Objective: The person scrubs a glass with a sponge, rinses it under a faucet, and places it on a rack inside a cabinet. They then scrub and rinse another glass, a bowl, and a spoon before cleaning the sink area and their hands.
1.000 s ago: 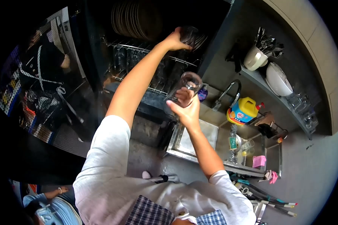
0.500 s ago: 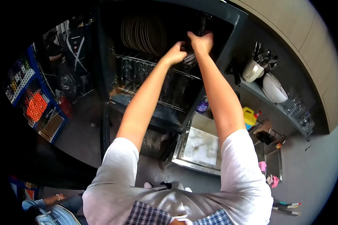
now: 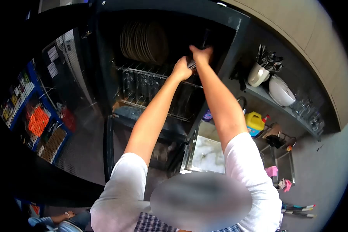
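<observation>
Both arms reach into a dark dish cabinet (image 3: 228, 46). My left hand (image 3: 181, 69) is closed at the near left side of a small stack of dishes (image 3: 191, 64), of which only pale, layered edges show. Across from it, my right hand (image 3: 202, 55) curls at the stack's right side, thumb pointing left; its other fingers are mostly hidden in shadow. Left of the hands, a row of upright plates (image 3: 141, 42) stands on the upper wire rack (image 3: 143, 72). Dark glasses (image 3: 133, 83) fill the rack below.
To the right, a shelf (image 3: 259, 92) carries a cutlery-filled white jug (image 3: 257, 75), white bowls (image 3: 280, 91) and glasses (image 3: 311, 116). Beneath are a metal sink (image 3: 208, 152) and a yellow bottle (image 3: 254, 123). Another person's arm (image 3: 60, 217) shows at lower left.
My hands have come slightly lower and left in view, with the left hand closer to the right and around the stacked dishes. The whole view has shifted a little.
</observation>
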`<move>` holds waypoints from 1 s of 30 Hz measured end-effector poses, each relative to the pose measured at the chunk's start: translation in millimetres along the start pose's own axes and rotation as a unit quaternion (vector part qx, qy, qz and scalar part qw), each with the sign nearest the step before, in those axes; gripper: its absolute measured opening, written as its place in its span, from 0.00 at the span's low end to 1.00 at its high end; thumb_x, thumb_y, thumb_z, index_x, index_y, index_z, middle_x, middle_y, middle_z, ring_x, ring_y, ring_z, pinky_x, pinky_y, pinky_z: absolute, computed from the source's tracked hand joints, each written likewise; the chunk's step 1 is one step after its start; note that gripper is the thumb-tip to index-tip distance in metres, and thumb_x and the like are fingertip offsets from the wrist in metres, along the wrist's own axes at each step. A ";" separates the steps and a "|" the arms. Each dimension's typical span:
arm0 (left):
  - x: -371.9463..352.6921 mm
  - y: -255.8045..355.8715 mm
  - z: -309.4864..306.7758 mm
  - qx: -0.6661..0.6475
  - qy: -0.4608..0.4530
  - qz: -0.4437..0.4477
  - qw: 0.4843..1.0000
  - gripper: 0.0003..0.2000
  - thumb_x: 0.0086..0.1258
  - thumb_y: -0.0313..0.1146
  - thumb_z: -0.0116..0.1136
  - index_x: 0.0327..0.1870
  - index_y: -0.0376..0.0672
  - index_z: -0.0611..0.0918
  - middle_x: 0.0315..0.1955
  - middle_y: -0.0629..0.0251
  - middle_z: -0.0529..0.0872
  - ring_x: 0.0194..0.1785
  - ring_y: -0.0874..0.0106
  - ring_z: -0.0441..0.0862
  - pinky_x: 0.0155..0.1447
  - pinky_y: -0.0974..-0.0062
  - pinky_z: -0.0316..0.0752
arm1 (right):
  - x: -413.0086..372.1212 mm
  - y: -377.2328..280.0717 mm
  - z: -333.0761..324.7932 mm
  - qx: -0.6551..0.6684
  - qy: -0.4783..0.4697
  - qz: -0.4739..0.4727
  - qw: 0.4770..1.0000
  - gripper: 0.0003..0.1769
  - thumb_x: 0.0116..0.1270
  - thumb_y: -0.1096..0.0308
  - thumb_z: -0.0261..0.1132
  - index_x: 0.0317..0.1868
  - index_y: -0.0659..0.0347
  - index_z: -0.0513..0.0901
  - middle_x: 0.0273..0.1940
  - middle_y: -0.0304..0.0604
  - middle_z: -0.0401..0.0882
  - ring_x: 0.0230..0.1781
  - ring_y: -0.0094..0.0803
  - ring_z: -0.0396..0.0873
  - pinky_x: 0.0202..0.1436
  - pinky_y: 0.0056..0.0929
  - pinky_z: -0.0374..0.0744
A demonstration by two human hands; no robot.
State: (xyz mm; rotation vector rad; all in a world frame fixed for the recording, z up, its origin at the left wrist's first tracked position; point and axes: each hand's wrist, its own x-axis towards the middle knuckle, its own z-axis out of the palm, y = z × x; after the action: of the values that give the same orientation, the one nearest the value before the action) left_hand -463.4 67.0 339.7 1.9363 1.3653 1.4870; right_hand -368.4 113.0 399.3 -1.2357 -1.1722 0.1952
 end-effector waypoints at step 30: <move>-645.5 -0.7 -207.3 0.073 0.349 -0.380 0.854 0.17 0.61 0.21 0.50 0.52 0.36 0.67 0.35 0.63 0.74 0.38 0.75 0.70 0.41 0.77 0.68 | -312.0 45.5 -189.9 0.144 -0.380 -0.254 0.878 0.40 0.50 0.74 0.61 0.66 0.70 0.57 0.62 0.62 0.60 0.64 0.56 0.61 0.68 0.41 0.61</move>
State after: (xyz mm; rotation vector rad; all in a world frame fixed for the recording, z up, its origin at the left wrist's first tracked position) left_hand -638.7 -527.9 65.9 0.6669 2.2341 1.6996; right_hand -342.2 -198.7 205.2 -0.5368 -2.0223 0.4643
